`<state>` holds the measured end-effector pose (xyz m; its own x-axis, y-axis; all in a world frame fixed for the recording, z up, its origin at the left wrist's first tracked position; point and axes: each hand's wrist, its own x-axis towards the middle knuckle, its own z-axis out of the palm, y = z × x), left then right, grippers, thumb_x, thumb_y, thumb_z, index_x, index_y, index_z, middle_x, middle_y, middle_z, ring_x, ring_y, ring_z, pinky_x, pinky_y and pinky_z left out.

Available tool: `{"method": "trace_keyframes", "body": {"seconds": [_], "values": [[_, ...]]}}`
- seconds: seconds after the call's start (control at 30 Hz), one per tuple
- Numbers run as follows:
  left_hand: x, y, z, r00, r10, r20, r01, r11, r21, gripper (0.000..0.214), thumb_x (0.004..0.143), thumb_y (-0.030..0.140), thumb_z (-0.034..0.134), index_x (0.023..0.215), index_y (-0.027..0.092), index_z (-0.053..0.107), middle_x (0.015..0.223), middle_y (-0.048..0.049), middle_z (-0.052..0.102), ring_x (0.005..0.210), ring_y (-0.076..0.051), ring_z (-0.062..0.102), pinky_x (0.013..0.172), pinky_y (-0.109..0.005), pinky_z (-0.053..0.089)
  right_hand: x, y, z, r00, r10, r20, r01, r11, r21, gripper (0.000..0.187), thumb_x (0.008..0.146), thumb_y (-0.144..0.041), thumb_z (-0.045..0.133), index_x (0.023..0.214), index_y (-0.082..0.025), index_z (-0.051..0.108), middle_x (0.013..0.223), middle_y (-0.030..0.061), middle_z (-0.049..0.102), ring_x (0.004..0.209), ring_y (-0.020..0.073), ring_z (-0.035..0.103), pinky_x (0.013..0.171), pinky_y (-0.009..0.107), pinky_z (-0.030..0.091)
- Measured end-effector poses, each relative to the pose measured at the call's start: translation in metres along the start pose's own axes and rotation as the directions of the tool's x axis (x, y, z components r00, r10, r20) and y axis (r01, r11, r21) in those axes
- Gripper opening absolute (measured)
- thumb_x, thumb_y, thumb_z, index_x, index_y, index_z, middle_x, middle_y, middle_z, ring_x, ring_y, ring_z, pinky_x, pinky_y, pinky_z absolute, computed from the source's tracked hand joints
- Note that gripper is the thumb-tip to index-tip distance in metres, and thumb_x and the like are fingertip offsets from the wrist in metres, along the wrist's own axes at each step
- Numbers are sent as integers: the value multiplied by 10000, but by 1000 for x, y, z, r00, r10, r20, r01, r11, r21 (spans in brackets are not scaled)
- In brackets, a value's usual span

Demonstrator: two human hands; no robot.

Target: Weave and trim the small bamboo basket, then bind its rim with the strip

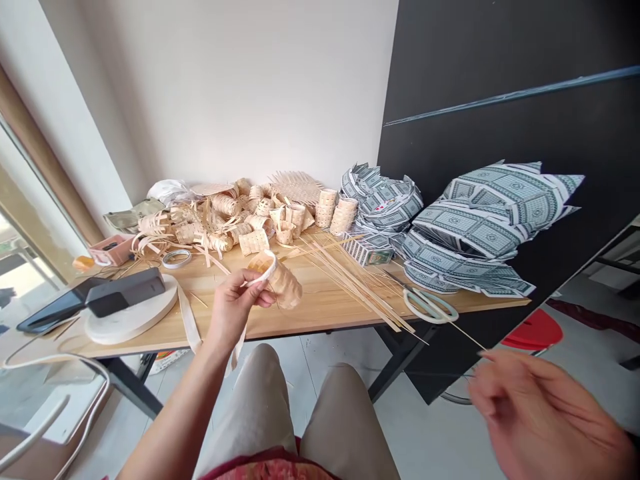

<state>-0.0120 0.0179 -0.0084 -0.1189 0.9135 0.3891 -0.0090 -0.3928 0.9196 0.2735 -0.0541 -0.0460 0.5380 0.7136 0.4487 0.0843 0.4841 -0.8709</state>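
Observation:
My left hand (245, 290) grips a small woven basket (286, 285) by its rim, tilted on its side above the table's front edge. A white band (265, 270) runs around the basket's mouth. Off to the lower right, away from the table, my right hand (535, 407) is closed in a pinch, slightly blurred. A thin strand shows near its fingertips, but what it holds is too fine to make out. A white ribbon (189, 323) hangs over the table edge beside my left wrist.
Several woven baskets (254, 241) are heaped at the back. Long thin strips (350, 283) and scissors (430, 305) lie on the wooden table (320, 313). Folded-paper pieces (470, 227) are stacked right. A tape roll (177, 259) and white round stand (133, 310) are left.

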Motion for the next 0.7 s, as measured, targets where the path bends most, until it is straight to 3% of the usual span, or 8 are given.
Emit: {"method": "trace_keyframes", "body": {"seconds": [0.07,0.13,0.2,0.33,0.53,0.7], "values": [[-5,3,9,996,-57,61,61,996,-66,225,693,337,679,727,136,585,530,1,653,517,-115,631,526,-198,519,-5,-17,27,995,35,94,-25,994,-103,126,757,-349,616,778,-228,643,449,-40,408,383,81,364,355,237,272],[-10,6,16,991,-87,103,97,990,-99,238,679,339,697,718,135,583,531,1,656,506,-110,628,513,-190,515,-9,-33,51,972,-79,220,129,966,-223,135,777,-332,585,738,-206,617,479,-44,426,420,79,375,385,217,307],[-14,7,21,986,-98,131,115,985,-126,242,675,339,703,718,135,581,534,3,658,496,-106,625,503,-186,515,-11,-44,72,915,-166,369,279,918,-281,146,821,-283,499,745,-194,586,545,-34,473,466,82,413,429,207,344],[-20,9,25,979,-97,177,128,977,-172,214,694,310,697,754,144,577,546,14,661,507,-95,626,518,-176,523,-15,-50,100,810,-196,553,389,885,-256,197,845,-160,406,842,-180,602,555,-33,562,470,83,499,483,190,394],[-25,9,29,967,-98,236,150,965,-214,171,730,280,671,781,153,568,563,17,671,525,-90,631,544,-174,531,-23,-41,115,730,-421,538,622,736,-269,234,819,-101,460,790,-165,684,533,-13,627,447,79,530,483,181,376],[-27,9,30,963,-94,254,151,965,-213,165,738,277,664,777,150,568,575,9,674,529,-93,630,551,-185,536,-24,-38,116,694,-511,507,693,665,-278,235,820,-84,454,794,-157,677,573,-8,658,452,76,541,488,183,376]]}}
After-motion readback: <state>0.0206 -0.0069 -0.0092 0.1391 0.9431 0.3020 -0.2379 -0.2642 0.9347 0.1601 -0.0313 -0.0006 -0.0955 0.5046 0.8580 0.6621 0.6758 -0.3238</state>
